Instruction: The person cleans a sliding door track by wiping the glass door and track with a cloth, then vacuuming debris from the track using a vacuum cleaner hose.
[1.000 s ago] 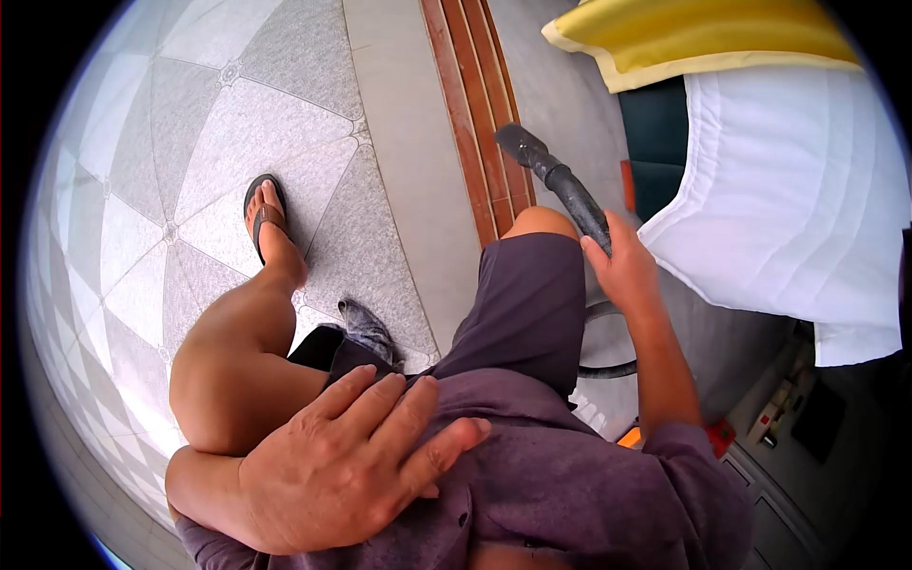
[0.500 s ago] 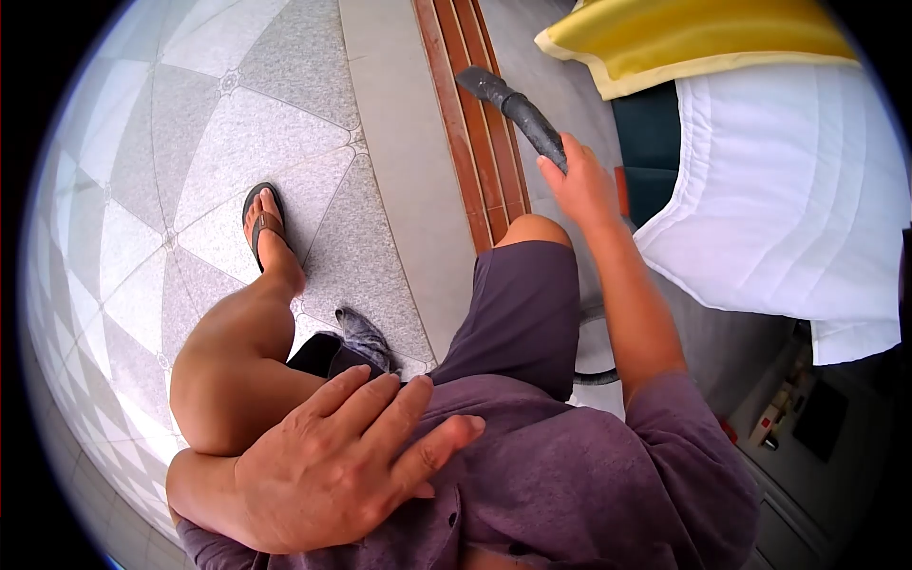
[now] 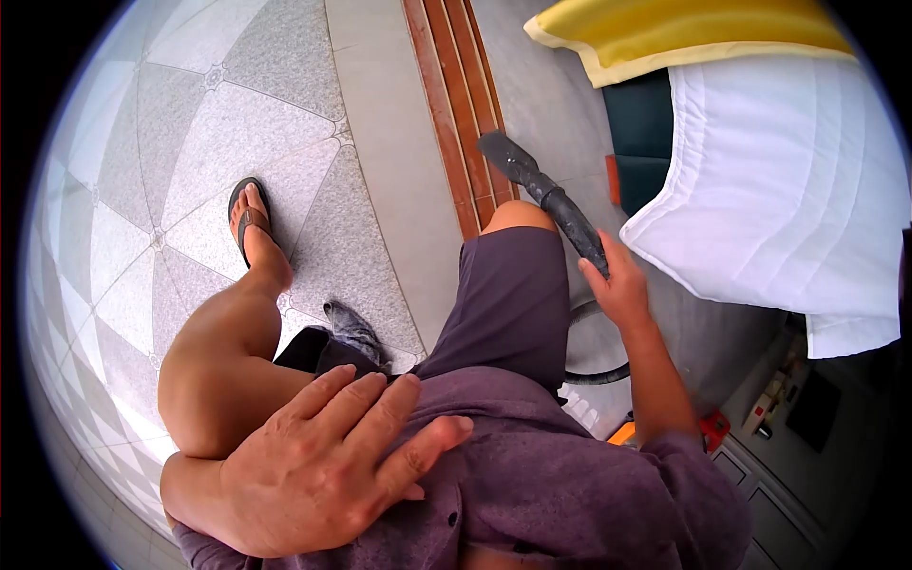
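My right hand (image 3: 620, 283) is wrapped round the lower end of a black vacuum nozzle (image 3: 551, 198). The nozzle's flat tip points up and left, over the edge of the reddish-brown sill (image 3: 463, 104). A black hose (image 3: 603, 376) curves below that forearm, beside my thigh. My left hand (image 3: 337, 451) lies in front of my shirt with the back of the hand up, its fingers spread and nothing held in it. A grey patterned cloth (image 3: 353, 332) is on the tiles just beyond my left hand.
White fabric (image 3: 769, 190) hangs at the right, under yellow fabric (image 3: 693, 33). Behind them is a dark green object (image 3: 641, 133). Tiled floor (image 3: 256, 123) spreads at the left, with my sandalled foot on it. A red object (image 3: 713, 429) and drawers (image 3: 760, 503) are at the lower right.
Over the last second my right hand moved the nozzle up and left, then back down and right. My left hand has barely moved. The whole view has shifted slightly.
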`<state>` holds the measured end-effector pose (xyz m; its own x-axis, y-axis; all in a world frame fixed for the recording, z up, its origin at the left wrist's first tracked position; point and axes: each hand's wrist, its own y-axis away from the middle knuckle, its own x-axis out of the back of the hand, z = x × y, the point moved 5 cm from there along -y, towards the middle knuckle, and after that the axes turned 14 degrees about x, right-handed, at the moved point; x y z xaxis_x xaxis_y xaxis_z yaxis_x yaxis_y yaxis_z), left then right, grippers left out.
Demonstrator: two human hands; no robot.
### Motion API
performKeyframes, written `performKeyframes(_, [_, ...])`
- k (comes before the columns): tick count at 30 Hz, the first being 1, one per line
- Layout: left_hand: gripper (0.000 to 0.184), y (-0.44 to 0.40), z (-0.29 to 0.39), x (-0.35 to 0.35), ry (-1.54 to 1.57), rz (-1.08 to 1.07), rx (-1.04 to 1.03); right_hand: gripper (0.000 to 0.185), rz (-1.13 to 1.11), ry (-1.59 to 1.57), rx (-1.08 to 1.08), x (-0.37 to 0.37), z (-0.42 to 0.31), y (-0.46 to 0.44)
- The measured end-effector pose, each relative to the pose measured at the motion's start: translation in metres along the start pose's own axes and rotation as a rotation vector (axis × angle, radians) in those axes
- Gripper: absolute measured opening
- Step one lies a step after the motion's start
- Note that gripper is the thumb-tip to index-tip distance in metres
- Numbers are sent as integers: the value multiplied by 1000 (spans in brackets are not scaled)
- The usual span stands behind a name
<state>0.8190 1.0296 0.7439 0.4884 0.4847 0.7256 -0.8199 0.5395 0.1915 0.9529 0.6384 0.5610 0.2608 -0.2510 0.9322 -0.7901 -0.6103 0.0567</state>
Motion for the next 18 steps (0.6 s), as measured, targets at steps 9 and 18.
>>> performKeyframes(9, [66,-4,-1,-5,48,-56,52,52,-33,14,-112,-21,-9,-81])
performKeyframes(18, [71,-9,-1,-6,45,-39,37,55,-1,31,-112,-27,15,30])
